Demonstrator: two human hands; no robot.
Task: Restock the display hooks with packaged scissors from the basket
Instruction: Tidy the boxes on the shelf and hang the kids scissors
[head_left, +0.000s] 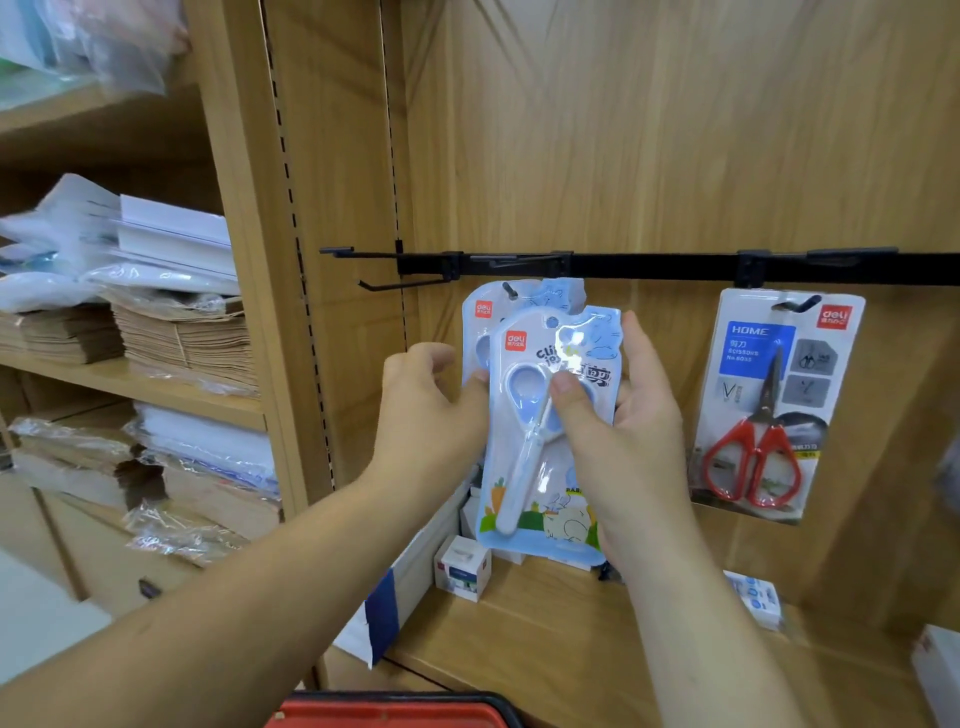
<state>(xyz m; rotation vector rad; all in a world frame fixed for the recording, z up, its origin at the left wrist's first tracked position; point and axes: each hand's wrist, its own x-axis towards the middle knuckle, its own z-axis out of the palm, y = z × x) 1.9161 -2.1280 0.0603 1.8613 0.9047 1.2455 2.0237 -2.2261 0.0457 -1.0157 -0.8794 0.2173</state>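
Note:
A blue-and-white packaged scissors is held upright just below the black hook rail. My right hand grips its right edge, thumb pressed on the front. My left hand pinches its left edge. Directly behind it another identical blue pack hangs on a hook. A red-handled scissors pack hangs on the hook to the right. An empty hook sticks out at the rail's left end. The red basket's rim shows at the bottom edge.
Small white boxes and a blue-printed pack lie on the wooden shelf under the rail. The left shelving unit holds stacks of brown paper envelopes and plastic-wrapped paper.

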